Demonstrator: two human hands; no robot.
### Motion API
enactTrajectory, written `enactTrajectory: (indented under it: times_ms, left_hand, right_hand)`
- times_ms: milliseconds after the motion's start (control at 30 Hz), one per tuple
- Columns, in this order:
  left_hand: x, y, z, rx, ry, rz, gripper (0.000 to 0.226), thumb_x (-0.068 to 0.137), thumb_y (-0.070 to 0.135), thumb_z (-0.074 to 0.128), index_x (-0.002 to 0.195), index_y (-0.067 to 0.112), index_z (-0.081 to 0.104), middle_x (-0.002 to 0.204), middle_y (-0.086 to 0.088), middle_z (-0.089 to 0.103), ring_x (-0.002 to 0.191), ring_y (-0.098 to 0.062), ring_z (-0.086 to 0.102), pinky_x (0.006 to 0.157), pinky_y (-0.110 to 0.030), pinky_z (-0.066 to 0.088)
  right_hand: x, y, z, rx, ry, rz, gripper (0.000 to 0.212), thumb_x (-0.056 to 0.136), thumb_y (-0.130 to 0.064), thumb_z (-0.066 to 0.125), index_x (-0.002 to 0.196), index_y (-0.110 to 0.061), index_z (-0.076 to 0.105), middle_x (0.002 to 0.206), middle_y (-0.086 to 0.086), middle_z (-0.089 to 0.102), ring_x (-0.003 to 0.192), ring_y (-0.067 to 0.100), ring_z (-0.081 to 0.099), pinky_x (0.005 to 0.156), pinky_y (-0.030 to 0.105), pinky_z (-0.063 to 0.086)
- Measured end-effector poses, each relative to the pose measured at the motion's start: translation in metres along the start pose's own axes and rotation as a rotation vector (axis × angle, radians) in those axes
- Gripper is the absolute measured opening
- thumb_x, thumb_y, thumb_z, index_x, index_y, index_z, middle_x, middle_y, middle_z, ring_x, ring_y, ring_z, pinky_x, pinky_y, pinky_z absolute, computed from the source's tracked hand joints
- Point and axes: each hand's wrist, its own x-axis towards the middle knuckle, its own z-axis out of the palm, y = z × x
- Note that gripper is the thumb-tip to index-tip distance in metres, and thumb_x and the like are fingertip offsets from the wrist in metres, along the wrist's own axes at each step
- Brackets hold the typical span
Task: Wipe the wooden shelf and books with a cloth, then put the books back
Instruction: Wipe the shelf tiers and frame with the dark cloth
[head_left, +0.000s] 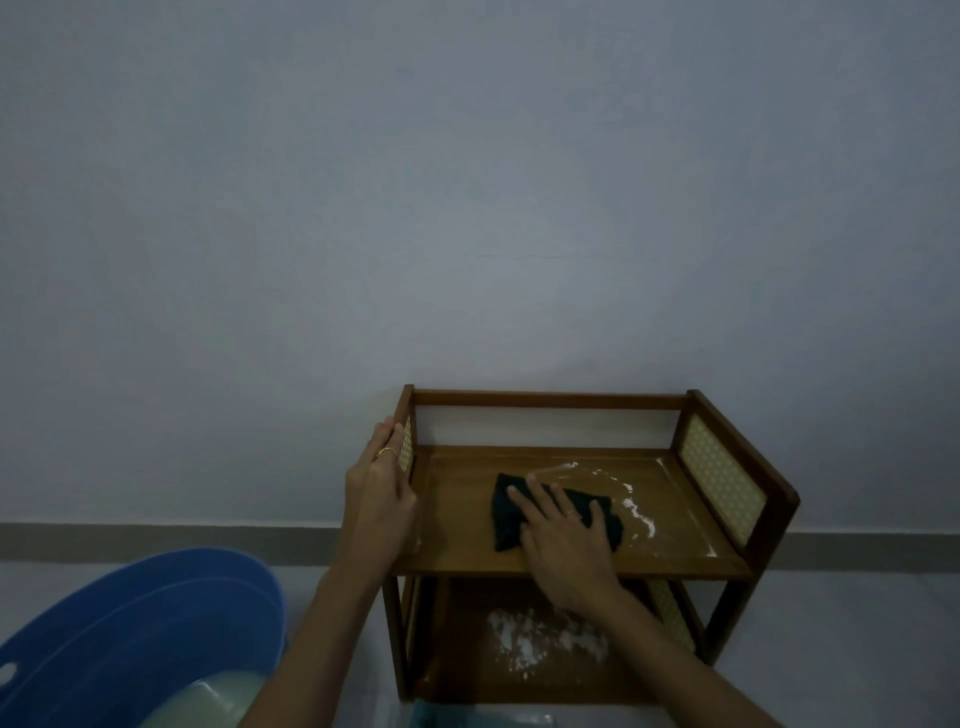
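Head view: a person's right hand (563, 535) lies flat, fingers straight and spread, pressing a dark cloth (550, 512) onto the top board of a small wooden shelf (571, 564) standing against a pale wall (467, 182). Cloth sits approx. mid-board, a little left of centre, w/ its far-left corner poking out from under the fingertips toward 11 o'clock. White powdery streaks (636, 506) curve across the board at 3 o'clock from the cloth, just beside its right edge. The left hand (382, 491), ring on one finger, rests w/ straight fingers against the outer face of the shelf's left side panel, at 9 o'clock from the cloth; it curls round nothing. The right side panel (722, 478) shows a yellow dotted inset. On the lower board, a bigger white powder patch (545, 642) lies at 6 o'clock from the cloth, partly hidden by the right forearm. A blue tub (156, 623) w/ pale liquid sits on the floor at 8 o'clock from the shelf, well apart from its left leg. At the bottom edge, directly below the shelf, a pale bluish-green object (478, 719) is cut off by the frame; light is dim, poss. a book, cannot tell
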Motion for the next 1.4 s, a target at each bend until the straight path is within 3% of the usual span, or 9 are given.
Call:
enactTrajectory:
  times_ms: [233, 433, 567, 733, 867, 1100, 1400]
  left_hand:
    - [0.000, 0.002, 0.000, 0.007, -0.006, -0.021, 0.050, 0.089, -0.012, 0.045, 0.137, -0.002, 0.041, 0.147, -0.014, 0.039, 0.137, -0.025, 0.037, 0.112, -0.031, 0.027]
    - [0.000, 0.003, -0.001, 0.015, -0.009, -0.012, 0.049, 0.089, -0.009, 0.046, 0.138, -0.001, 0.041, 0.147, -0.014, 0.039, 0.136, -0.025, 0.037, 0.112, -0.034, 0.031]
    - [-0.001, 0.004, -0.001, 0.009, -0.003, -0.008, 0.048, 0.090, -0.009, 0.046, 0.137, -0.001, 0.041, 0.146, -0.013, 0.040, 0.136, -0.024, 0.037, 0.112, -0.031, 0.029]
    - [-0.001, 0.002, -0.001, 0.010, 0.006, 0.001, 0.047, 0.090, -0.009, 0.045, 0.136, -0.002, 0.043, 0.145, -0.014, 0.041, 0.136, -0.025, 0.038, 0.112, -0.034, 0.032]
    - [-0.001, 0.005, -0.001, 0.019, 0.047, 0.007, 0.043, 0.090, -0.007, 0.047, 0.133, -0.003, 0.046, 0.141, -0.016, 0.046, 0.131, -0.025, 0.044, 0.109, -0.025, 0.028]
    - [0.001, 0.001, 0.001, 0.064, 0.089, 0.056, 0.039, 0.090, -0.007, 0.048, 0.129, -0.006, 0.050, 0.136, -0.019, 0.051, 0.126, -0.027, 0.050, 0.109, -0.025, 0.029]
    - [-0.001, 0.001, 0.006, 0.086, 0.144, 0.050, 0.040, 0.088, -0.008, 0.049, 0.128, -0.004, 0.053, 0.135, -0.016, 0.053, 0.126, -0.026, 0.051, 0.109, -0.026, 0.028]
  right_hand:
    - [0.001, 0.009, -0.004, 0.081, -0.044, 0.159, 0.052, 0.102, -0.038, 0.017, 0.151, -0.035, 0.000, 0.159, -0.006, -0.012, 0.147, 0.021, -0.008, 0.113, 0.059, -0.004]
    - [0.015, -0.043, 0.006, 0.062, -0.073, -0.087, 0.052, 0.102, -0.040, 0.018, 0.150, -0.038, -0.002, 0.158, -0.008, -0.014, 0.146, 0.022, -0.010, 0.111, 0.059, -0.008]
    - [0.013, -0.024, 0.008, 0.034, -0.048, -0.132, 0.050, 0.102, -0.041, 0.016, 0.149, -0.040, -0.001, 0.158, -0.012, -0.011, 0.147, 0.016, -0.006, 0.114, 0.054, -0.004]
    - [-0.006, 0.027, 0.004, -0.006, 0.042, 0.141, 0.050, 0.102, -0.039, 0.017, 0.150, -0.035, 0.002, 0.159, -0.008, -0.005, 0.147, 0.015, 0.000, 0.116, 0.054, 0.003]
    - [-0.008, 0.004, 0.001, 0.041, 0.053, 0.303, 0.052, 0.102, -0.035, 0.023, 0.152, -0.029, 0.007, 0.160, -0.004, -0.003, 0.147, 0.022, 0.001, 0.114, 0.056, 0.004]
    - [0.039, -0.056, 0.011, 0.089, -0.051, -0.174, 0.050, 0.103, -0.034, 0.022, 0.150, -0.038, 0.006, 0.160, -0.006, -0.004, 0.147, 0.024, -0.003, 0.112, 0.060, -0.001]
    - [0.085, -0.003, -0.010, -0.088, 0.029, -0.070, 0.057, 0.096, -0.023, 0.043, 0.148, -0.034, 0.023, 0.159, -0.003, 0.013, 0.146, 0.028, 0.005, 0.107, 0.069, -0.009]
